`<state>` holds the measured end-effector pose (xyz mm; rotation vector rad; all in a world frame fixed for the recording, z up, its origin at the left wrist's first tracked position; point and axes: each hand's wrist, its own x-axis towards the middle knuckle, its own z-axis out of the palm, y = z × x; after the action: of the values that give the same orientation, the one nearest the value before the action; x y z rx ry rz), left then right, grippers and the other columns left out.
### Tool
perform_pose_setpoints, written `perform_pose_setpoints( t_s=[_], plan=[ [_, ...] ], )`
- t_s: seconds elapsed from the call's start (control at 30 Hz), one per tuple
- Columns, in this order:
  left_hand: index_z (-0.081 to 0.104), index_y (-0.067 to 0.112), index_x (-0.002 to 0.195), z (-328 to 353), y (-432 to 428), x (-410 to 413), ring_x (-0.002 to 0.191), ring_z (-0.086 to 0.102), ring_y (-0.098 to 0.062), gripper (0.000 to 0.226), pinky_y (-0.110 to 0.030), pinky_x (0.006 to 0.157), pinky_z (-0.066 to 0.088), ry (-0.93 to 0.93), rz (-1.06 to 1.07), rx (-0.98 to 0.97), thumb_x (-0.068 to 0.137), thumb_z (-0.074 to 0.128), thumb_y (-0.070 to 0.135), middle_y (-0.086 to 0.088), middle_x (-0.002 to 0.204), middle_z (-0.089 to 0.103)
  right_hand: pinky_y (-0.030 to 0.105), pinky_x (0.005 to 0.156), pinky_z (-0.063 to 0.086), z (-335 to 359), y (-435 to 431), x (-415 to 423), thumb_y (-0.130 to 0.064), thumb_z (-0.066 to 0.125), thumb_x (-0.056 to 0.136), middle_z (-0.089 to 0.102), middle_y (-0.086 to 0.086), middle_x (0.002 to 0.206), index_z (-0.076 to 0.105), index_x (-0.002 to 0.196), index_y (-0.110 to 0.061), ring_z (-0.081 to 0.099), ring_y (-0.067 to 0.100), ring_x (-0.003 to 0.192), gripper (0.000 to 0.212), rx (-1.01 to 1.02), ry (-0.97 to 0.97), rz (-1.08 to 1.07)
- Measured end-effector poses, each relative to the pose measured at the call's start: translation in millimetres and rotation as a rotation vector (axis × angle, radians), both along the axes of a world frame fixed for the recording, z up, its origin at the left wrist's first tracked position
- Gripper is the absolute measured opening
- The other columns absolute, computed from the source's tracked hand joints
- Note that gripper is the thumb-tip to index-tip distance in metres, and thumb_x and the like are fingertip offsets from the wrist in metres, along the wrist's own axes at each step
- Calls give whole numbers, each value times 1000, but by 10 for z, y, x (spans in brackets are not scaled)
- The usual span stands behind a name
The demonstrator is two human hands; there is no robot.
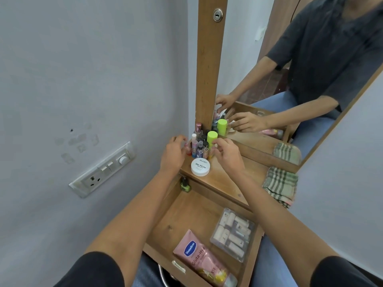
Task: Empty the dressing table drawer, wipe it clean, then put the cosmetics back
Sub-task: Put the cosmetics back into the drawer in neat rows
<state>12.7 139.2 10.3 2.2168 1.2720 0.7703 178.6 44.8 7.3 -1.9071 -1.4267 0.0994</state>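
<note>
The wooden drawer (pixel 165 220) is pulled open below the table top. In it lie a pink Vaseline tube (pixel 199 257), a clear plastic box (pixel 234 233) of small items and a green nail polish bottle (pixel 185 185) in the far left corner. A cluster of small cosmetic bottles (pixel 200 147) and a green-capped bottle (pixel 211 137) stand on the table top by the mirror post. In front of them sits a white nail polish remover jar (pixel 200 167). My left hand (pixel 173 154) curls its fingers round a small red bottle (pixel 188 150) at the cluster's left edge. My right hand (pixel 227 155) pinches a small pink bottle (pixel 210 154) at its right edge.
A folded checked cloth (pixel 279 185) lies on the right of the table top (pixel 223 181). The mirror (pixel 290 79) rises behind it, with a wooden post (pixel 209 69) on its left. A wall with a switch plate (pixel 103 168) stands close on the left.
</note>
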Motion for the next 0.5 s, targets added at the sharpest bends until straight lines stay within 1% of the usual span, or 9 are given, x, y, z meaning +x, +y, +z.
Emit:
perform_pose_setpoints(
  t_s=[0.07,0.13,0.2,0.27,0.3,0.33,0.4,0.43,0.5],
  plan=[
    [54,12,104,0,-4,-12,92,61,-26,12,-40,80,53,-15,27,-14,92,55,13,-10,105,61,40,73,52,6,-31,21,-12,59,85,56,4,92,63,101,-17,57,21,78,18,15,13,-7],
    [51,14,96,0,-30,-37,86,62,-25,6,-39,76,53,-56,55,-50,92,53,10,-6,92,64,35,71,51,35,-96,35,-12,59,85,55,0,91,63,99,-16,55,12,72,16,39,15,-23],
    [49,15,93,31,-95,-85,81,62,-20,10,-32,74,50,-113,67,-74,92,49,5,1,81,65,26,70,47,82,-198,29,-10,59,85,52,-3,90,64,98,-15,50,1,67,15,90,40,-40],
    [52,13,96,99,-193,-169,78,58,-14,11,-26,72,43,-164,70,-82,91,49,3,11,72,61,22,71,46,125,-334,-11,-11,58,86,52,-3,90,64,98,-15,49,-3,68,13,136,66,-53],
    [52,12,96,130,-246,-226,76,57,-10,11,-24,72,42,-195,67,-85,91,50,3,16,69,57,22,71,46,140,-411,-47,-12,58,87,52,-4,90,64,97,-16,50,-3,69,13,147,74,-55],
    [52,13,95,157,-308,-295,73,57,-2,11,-20,71,42,-220,58,-90,91,51,3,19,68,55,22,71,47,148,-493,-99,-13,58,88,52,-4,90,64,97,-17,50,-1,71,12,155,79,-52],
    [51,13,92,171,-437,-452,68,57,13,13,-4,66,39,-244,29,-84,90,53,0,22,67,54,22,70,47,137,-667,-246,-15,59,88,53,-5,90,64,98,-18,51,4,72,12,177,68,-32],
    [51,12,92,164,-503,-536,68,55,20,13,0,64,38,-243,7,-79,90,54,0,23,67,54,22,69,47,119,-751,-335,-15,60,88,54,-5,91,65,99,-17,51,5,72,12,191,50,-13],
    [52,13,92,114,-621,-717,70,53,24,11,2,65,37,-198,-43,-79,90,57,3,24,67,55,24,65,49,55,-899,-532,-16,60,89,57,-3,93,65,100,-15,54,9,73,12,199,18,38]
  ],
)
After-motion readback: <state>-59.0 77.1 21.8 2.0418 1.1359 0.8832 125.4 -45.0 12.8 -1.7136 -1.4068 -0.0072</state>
